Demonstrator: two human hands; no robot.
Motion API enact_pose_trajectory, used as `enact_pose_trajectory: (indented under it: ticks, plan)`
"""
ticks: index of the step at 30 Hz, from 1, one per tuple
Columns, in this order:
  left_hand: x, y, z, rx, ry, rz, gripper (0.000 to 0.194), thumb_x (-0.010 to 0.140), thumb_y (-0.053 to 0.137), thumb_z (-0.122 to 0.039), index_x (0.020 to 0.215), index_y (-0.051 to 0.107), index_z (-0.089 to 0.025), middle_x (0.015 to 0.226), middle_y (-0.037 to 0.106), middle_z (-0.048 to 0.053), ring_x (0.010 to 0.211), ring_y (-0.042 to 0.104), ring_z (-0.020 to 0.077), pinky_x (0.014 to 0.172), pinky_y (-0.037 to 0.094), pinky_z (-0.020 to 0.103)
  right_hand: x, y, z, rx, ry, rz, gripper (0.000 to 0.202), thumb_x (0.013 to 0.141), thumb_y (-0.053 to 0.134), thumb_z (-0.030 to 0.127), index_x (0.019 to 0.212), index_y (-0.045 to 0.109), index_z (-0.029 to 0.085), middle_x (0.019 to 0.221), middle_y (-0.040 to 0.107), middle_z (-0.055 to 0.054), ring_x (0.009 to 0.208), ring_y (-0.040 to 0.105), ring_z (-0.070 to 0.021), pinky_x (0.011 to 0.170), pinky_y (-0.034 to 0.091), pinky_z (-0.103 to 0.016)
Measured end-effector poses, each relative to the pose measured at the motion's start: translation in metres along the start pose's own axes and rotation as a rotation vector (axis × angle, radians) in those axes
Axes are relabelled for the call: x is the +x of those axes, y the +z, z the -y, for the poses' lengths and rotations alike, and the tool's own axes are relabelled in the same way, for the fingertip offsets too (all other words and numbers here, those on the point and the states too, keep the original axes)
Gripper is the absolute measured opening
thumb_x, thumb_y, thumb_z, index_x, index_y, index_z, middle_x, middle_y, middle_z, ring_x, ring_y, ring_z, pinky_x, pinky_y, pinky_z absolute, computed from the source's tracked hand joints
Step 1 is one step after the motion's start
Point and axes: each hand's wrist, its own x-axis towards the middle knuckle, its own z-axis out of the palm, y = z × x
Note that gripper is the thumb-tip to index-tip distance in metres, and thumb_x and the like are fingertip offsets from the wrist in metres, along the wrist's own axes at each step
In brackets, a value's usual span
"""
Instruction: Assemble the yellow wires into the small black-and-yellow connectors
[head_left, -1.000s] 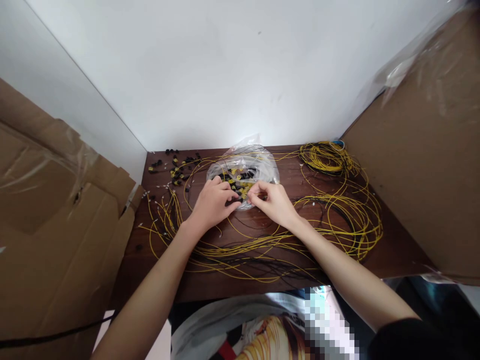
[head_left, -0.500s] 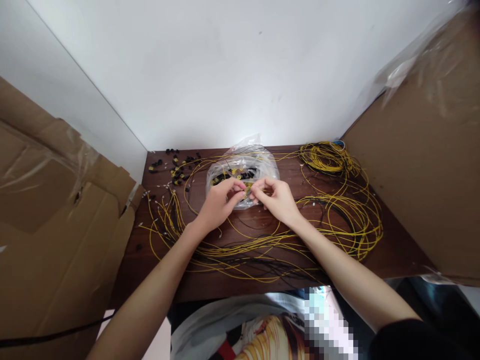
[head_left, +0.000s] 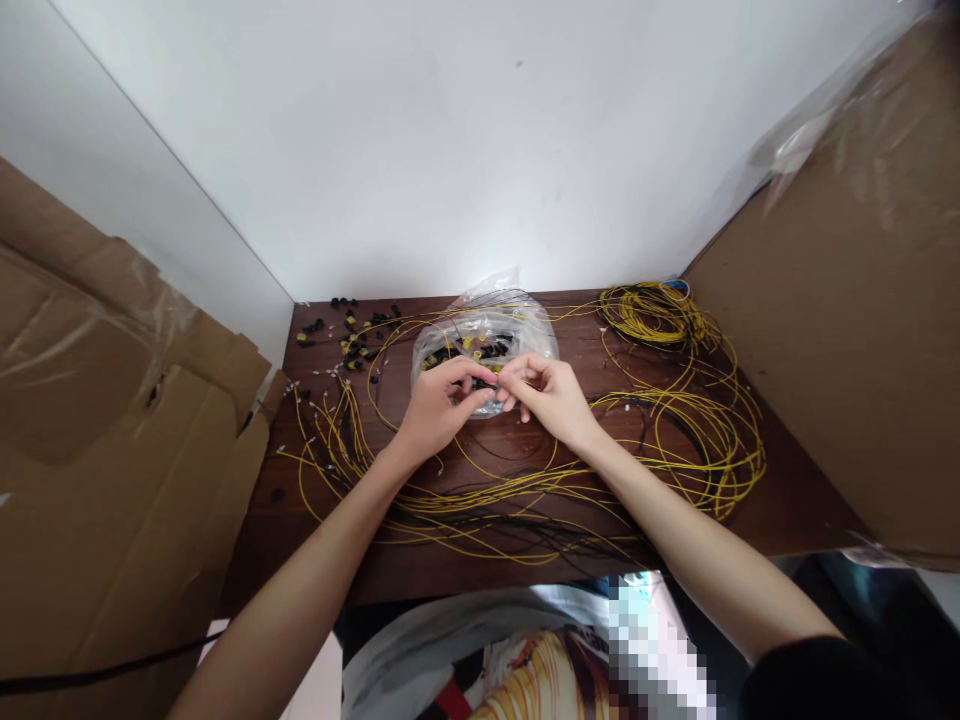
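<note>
My left hand (head_left: 448,398) and my right hand (head_left: 546,396) meet fingertip to fingertip over a clear plastic bag (head_left: 538,325). Both are closed in a pinch. A small dark piece shows at the left fingers, too small to name. A thin yellow wire (head_left: 556,452) loops up under my right hand and seems to end in its fingers; the tip is hidden. Inside the bag, partly covered by my hands, lie several small black and yellow parts (head_left: 480,345). Below my wrists a long bundle of yellow and black wires (head_left: 487,495) stretches across the brown table.
Loose black and yellow parts (head_left: 358,345) are scattered at the back left. A coil of yellow wire (head_left: 649,312) lies at the back right. Cardboard (head_left: 135,430) stands on the left, more cardboard (head_left: 847,350) on the right, and a white wall (head_left: 480,150) closes the back.
My fingertips have drawn slightly closer together, and the dark piece at the left fingers now shows where yellow showed before. The wires and bag stay where they were.
</note>
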Motion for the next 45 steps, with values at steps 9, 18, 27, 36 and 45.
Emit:
enact_pose_trajectory:
  ticks: [9,18,27,36,45]
  plan:
    - [0.0003,0.003,0.0018,-0.126,-0.075,-0.078,0.017,0.071,0.065,-0.016,0.088,0.06,-0.017,0.079,0.062,0.001,0.062,0.048,0.0088,0.057,0.043,0.021,-0.0001,0.002,0.0005,0.044,-0.002,-0.004,0.031,0.073,0.065,0.045,0.079,0.059,0.015,0.066,0.064,-0.002,0.056,0.062,-0.0115,0.039,0.046,-0.018]
    - [0.0018,0.0029,0.0011,-0.302,-0.129,-0.108,0.02,0.068,0.068,-0.016,0.084,0.056,-0.016,0.08,0.063,0.003,0.073,0.059,0.0122,0.069,0.05,0.027,-0.0019,0.0033,-0.0005,0.027,-0.011,0.029,0.028,0.075,0.064,0.042,0.079,0.06,0.015,0.07,0.065,-0.003,0.059,0.063,-0.0121,0.041,0.047,-0.019]
    - [0.0012,0.0044,0.0001,-0.314,-0.147,-0.113,0.022,0.066,0.07,-0.018,0.083,0.056,-0.016,0.079,0.063,0.003,0.074,0.06,0.0131,0.071,0.052,0.029,-0.0036,0.004,-0.0006,-0.017,-0.053,-0.003,0.028,0.076,0.063,0.043,0.083,0.061,0.016,0.07,0.065,-0.003,0.06,0.063,-0.0123,0.043,0.048,-0.019]
    - [0.0014,0.006,-0.0018,-0.41,-0.184,-0.144,0.031,0.064,0.071,-0.016,0.086,0.049,-0.017,0.085,0.063,0.002,0.075,0.062,0.0118,0.073,0.054,0.028,-0.003,0.0046,-0.0013,0.012,-0.045,0.0,0.028,0.077,0.062,0.043,0.081,0.061,0.015,0.07,0.065,-0.003,0.059,0.063,-0.0119,0.043,0.047,-0.019]
    - [-0.0005,0.0064,-0.0024,-0.34,-0.161,-0.139,0.016,0.068,0.069,-0.017,0.08,0.057,-0.014,0.083,0.062,0.003,0.078,0.062,0.0129,0.075,0.054,0.028,-0.0025,0.0049,-0.0016,0.017,-0.032,-0.013,0.03,0.074,0.065,0.044,0.08,0.061,0.015,0.068,0.064,-0.003,0.057,0.062,-0.0114,0.041,0.046,-0.019]
